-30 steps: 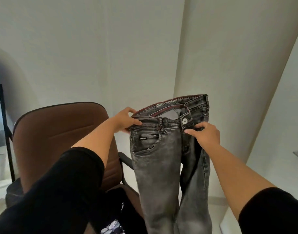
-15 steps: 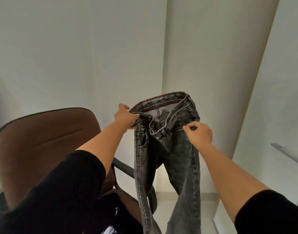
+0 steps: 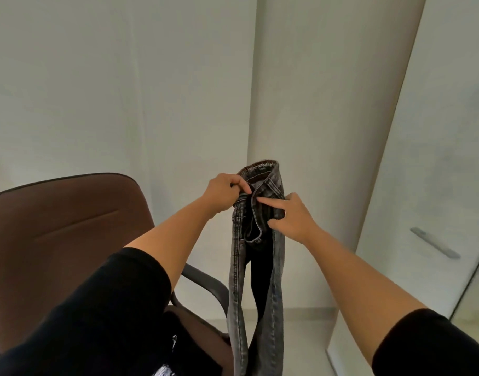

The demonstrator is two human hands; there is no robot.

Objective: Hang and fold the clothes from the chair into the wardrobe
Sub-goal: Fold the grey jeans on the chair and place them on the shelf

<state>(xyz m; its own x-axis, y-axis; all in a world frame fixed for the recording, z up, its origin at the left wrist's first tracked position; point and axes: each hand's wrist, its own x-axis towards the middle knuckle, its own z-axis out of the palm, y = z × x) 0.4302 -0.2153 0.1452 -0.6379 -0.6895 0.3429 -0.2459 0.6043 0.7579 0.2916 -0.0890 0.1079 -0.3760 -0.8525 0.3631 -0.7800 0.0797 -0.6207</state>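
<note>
A pair of grey washed jeans hangs upright in front of me, folded in half lengthwise so the two sides of the waistband meet. My left hand pinches the waistband at its left side. My right hand grips the waistband's right side, with its index finger stretched across the fly. Both legs hang straight down and run off the bottom of the view. To the left stands a brown office chair with dark clothes lying on its seat.
A white wardrobe door with a slim metal handle stands at the right. A white wall and a pillar are straight ahead. The chair's grey armrest reaches toward the jeans. Pale floor shows below.
My hands have come together, folding the jeans from spread flat to halved along their length. The view has shifted to the right, toward the wardrobe.
</note>
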